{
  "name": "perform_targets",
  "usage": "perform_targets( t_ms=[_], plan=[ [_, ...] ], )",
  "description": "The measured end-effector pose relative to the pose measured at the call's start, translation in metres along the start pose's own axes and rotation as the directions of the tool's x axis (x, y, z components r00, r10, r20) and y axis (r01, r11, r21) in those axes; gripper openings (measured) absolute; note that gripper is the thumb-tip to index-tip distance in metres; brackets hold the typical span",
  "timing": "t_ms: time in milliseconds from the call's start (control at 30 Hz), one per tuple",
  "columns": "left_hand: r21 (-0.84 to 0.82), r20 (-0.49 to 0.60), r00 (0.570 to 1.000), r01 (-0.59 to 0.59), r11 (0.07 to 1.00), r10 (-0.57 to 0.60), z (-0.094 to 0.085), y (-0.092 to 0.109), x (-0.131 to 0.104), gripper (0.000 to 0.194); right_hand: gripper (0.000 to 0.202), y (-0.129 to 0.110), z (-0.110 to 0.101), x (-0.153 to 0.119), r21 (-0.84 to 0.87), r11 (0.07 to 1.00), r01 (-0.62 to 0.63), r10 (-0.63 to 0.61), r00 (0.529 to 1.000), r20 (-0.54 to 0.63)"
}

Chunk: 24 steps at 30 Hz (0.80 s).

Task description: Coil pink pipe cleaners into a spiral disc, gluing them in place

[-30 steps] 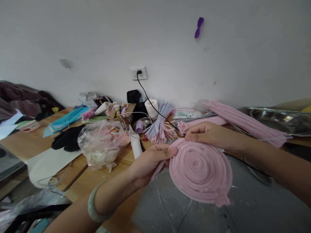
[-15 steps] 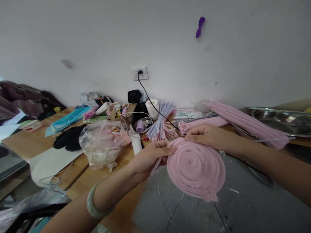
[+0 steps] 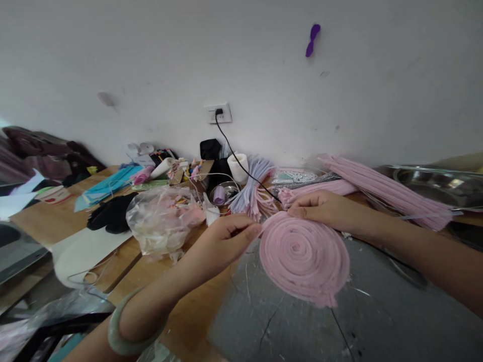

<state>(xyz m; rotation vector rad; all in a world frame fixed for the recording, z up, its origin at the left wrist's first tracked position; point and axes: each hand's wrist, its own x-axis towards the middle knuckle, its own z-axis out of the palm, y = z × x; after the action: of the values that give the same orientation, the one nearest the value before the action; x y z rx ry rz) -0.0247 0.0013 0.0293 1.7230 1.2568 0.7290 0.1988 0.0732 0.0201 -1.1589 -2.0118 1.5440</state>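
Note:
A flat pink coiled disc (image 3: 305,259) of fuzzy strips is held up over a grey board (image 3: 249,322). My right hand (image 3: 317,208) pinches its top edge between thumb and fingers. At the disc's upper left, my left hand (image 3: 236,236) is closed, thumb against fingertips, on a thin pink strip that runs to the disc's rim. A short stub sticks out at the disc's lower right. A pale green bangle (image 3: 126,327) circles my left wrist.
Pink stem bundles (image 3: 392,191) lie at the right beside a metal tray (image 3: 445,183). A lilac bundle (image 3: 251,183), a white roll (image 3: 237,168), a plastic bag of scraps (image 3: 162,221) and black gloves (image 3: 113,213) stand behind and left. A black cord (image 3: 241,163) hangs from the wall socket (image 3: 219,113).
My left hand has shifted slightly up and left, from gripping the disc's left edge to holding the strip beside it. The loose strip below that hand no longer shows. The right hand keeps its pinch.

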Motion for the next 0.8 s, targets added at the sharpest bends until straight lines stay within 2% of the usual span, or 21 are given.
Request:
perform_targets(
  t_ms=[200, 400, 567, 800],
  plan=[
    [0.114, 0.016, 1.0, 0.016, 0.993, -0.018, 0.002, 0.003, -0.022, 0.031, 0.041, 0.001, 0.0, 0.0, -0.029, 0.998, 0.047, -0.046, 0.998, 0.03],
    [0.123, 0.048, 0.997, 0.054, 0.991, -0.06, -0.001, -0.003, -0.017, 0.031, 0.043, 0.003, 0.0, 0.001, -0.054, 0.997, 0.056, -0.055, 0.998, 0.017],
    [0.152, 0.041, 0.999, -0.01, 0.988, 0.004, 0.0, -0.002, -0.015, 0.031, 0.042, 0.004, 0.0, 0.002, -0.065, 0.996, 0.068, -0.067, 0.998, 0.02],
    [0.247, -0.01, 0.989, -0.137, 0.959, 0.144, 0.01, 0.005, -0.035, 0.024, 0.043, 0.001, 0.0, -0.001, -0.089, 0.993, 0.08, -0.076, 0.996, 0.038]
  ],
)
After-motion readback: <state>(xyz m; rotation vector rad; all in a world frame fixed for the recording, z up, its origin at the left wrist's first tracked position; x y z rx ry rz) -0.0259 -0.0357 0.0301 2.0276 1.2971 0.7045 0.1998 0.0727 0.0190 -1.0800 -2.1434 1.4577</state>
